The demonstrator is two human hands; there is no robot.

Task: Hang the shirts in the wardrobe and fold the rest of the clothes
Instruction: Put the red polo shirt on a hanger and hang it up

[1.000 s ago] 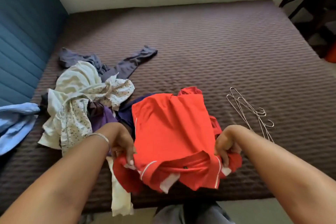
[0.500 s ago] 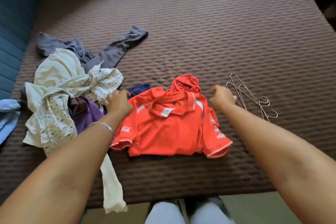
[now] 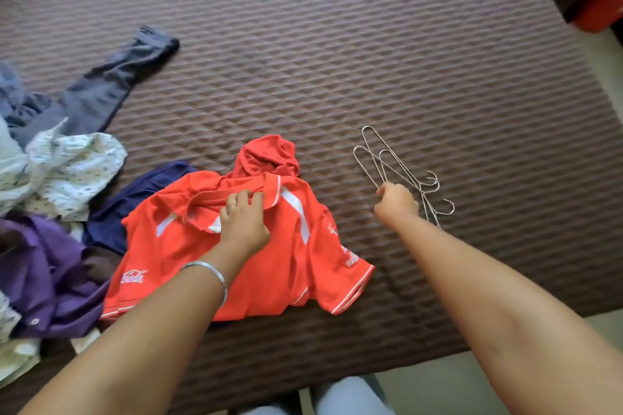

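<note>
Brown quilted bed point(image 3: 371, 54): red shirt point(image 3: 269, 266) lay flat near its front edge, left hand point(image 3: 244, 222) with fingers relaxed on the collar. Right hand point(image 3: 396, 204), fingers curled, pinched the wire hangers point(image 3: 401, 172) just beyond its fingertips. Pale floor point(image 3: 603, 67) bordered the bed.

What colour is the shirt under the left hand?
Red-orange with white stripes, seen in the head view: the shirt lies under the left hand.
</note>
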